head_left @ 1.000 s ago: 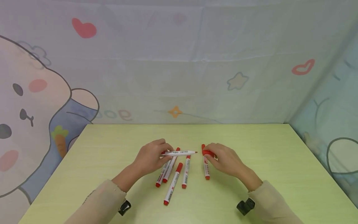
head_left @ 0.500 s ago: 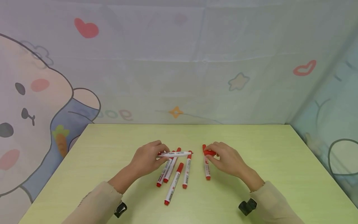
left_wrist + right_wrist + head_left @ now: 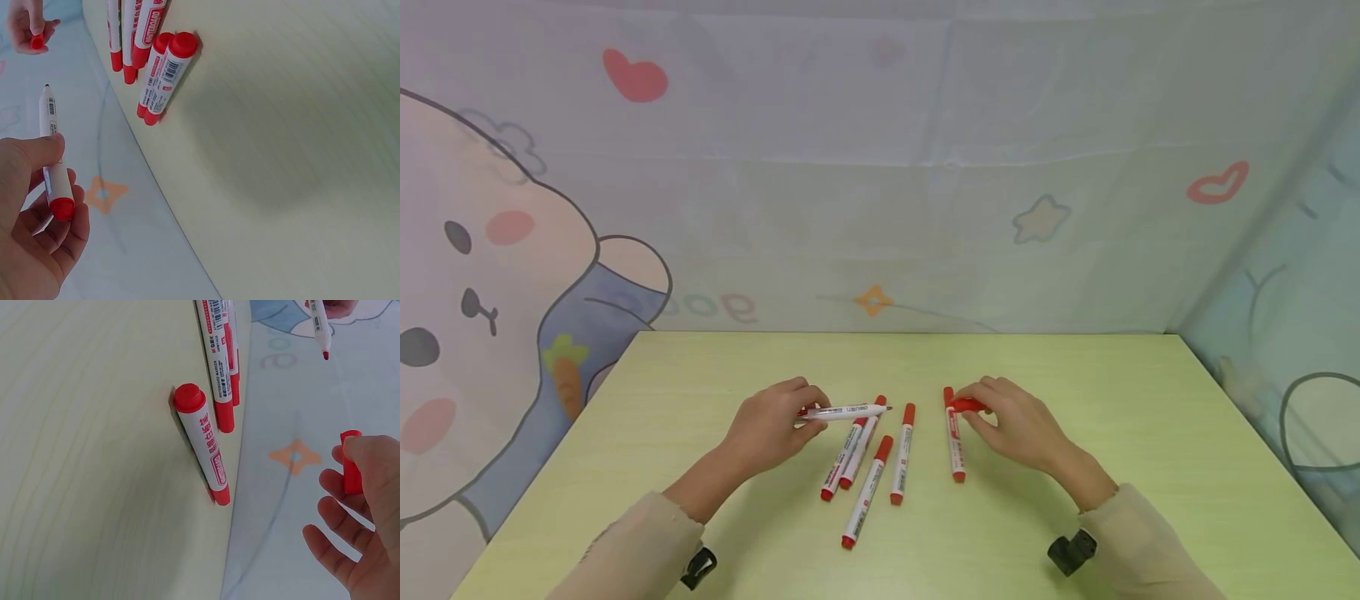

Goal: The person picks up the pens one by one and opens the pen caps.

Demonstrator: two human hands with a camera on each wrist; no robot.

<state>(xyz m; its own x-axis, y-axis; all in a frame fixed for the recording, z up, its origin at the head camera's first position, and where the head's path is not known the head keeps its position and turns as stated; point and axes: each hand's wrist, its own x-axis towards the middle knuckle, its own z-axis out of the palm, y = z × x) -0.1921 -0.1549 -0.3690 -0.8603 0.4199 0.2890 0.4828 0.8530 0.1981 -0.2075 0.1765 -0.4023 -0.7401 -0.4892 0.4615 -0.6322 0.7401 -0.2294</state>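
Note:
My left hand (image 3: 769, 427) pinches an uncapped white whiteboard marker (image 3: 852, 412) between thumb and fingers, above the table. Its bare red tip points right in the head view; the left wrist view shows its red end (image 3: 62, 208) by the fingers. In my right hand (image 3: 1021, 423) is a red marker cap (image 3: 968, 405), held apart from the marker; the right wrist view shows the cap (image 3: 352, 472) between thumb and forefinger. Below that hand lies a capped marker (image 3: 956, 448). Several more capped markers, one of them this marker (image 3: 902, 457), lie between the hands.
The pale yellow-green table (image 3: 1112, 392) ends at a printed cloth backdrop (image 3: 820, 208). Two of the markers on the left, including this marker (image 3: 841, 467), lie side by side. Black wrist cameras (image 3: 1072, 553) sit under both sleeves.
My left hand has moved left with the uncapped marker, widening the gap between its tip and the cap. My right hand, holding the cap, has shifted only slightly right.

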